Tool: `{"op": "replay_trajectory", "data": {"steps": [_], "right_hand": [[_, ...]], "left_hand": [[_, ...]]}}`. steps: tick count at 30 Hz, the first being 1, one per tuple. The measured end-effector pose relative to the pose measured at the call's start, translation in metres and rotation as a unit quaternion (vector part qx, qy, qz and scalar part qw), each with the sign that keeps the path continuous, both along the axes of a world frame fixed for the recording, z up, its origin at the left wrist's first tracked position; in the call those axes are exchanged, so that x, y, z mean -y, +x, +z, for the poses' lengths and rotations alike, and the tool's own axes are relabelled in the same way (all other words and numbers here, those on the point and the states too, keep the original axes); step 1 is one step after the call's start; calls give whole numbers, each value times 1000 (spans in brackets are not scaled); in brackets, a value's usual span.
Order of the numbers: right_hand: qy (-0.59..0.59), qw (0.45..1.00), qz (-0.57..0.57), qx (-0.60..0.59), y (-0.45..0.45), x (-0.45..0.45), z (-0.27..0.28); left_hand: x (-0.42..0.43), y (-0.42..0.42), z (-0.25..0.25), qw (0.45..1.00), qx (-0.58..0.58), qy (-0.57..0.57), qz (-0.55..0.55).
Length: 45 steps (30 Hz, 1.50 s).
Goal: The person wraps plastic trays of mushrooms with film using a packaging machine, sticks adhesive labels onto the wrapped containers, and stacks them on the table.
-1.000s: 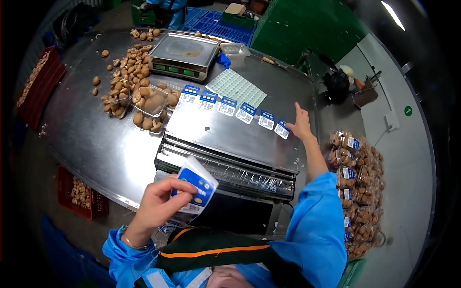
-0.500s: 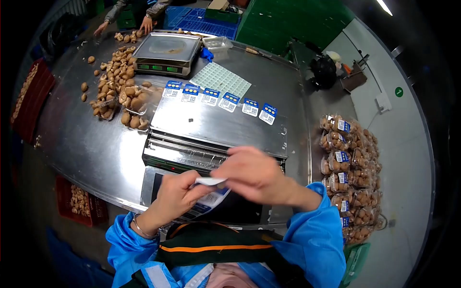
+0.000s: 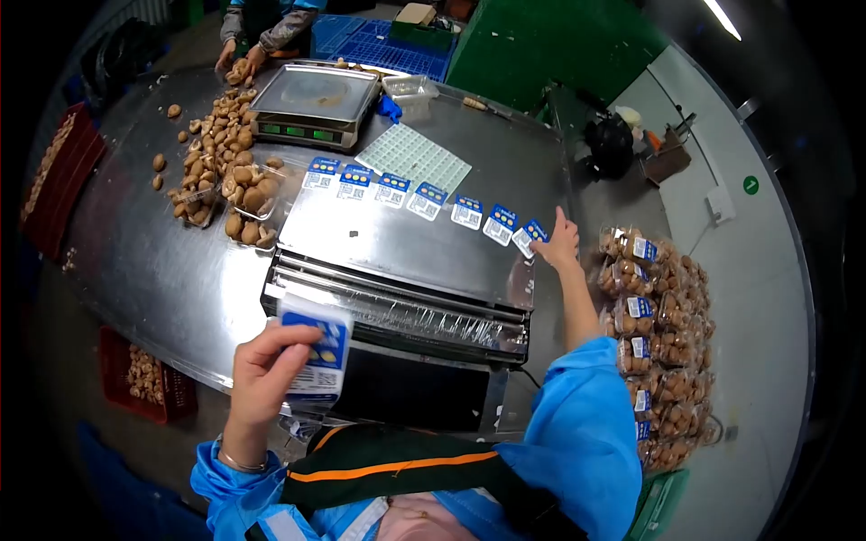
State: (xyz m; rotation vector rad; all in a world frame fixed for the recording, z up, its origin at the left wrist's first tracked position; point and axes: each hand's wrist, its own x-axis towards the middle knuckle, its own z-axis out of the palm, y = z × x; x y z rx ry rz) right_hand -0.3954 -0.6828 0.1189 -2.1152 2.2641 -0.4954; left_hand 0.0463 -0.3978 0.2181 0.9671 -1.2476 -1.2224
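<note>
My left hand pinches a blue-and-white printed label, slightly blurred, above the near left of the film-wrapping machine. How many labels are in that pinch, I cannot tell. At the right end of the machine's flat metal top, my right hand has its fingers apart, with the thumb against the corner of another label. That one ends a slanting row of several similar labels. Behind the row lies a pale sheet with a grid of small stickers.
Loose mushrooms and filled clear trays lie to the left, beside a weighing scale. Packed mushroom trays are stacked at the right. A co-worker's hands handle mushrooms at the back. Red crates stand lower left.
My hands have moved apart from over the machine's front. The right reached out to the row's right end, where another label now lies. My left hand moved left with its label.
</note>
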Motion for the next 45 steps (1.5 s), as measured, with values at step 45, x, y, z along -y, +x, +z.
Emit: {"op": "replay_trajectory", "data": {"steps": [45], "right_hand": [[152,809,567,2,442,31,83]], "left_hand": [[-128,94,-48,915,-230,153,294]]}}
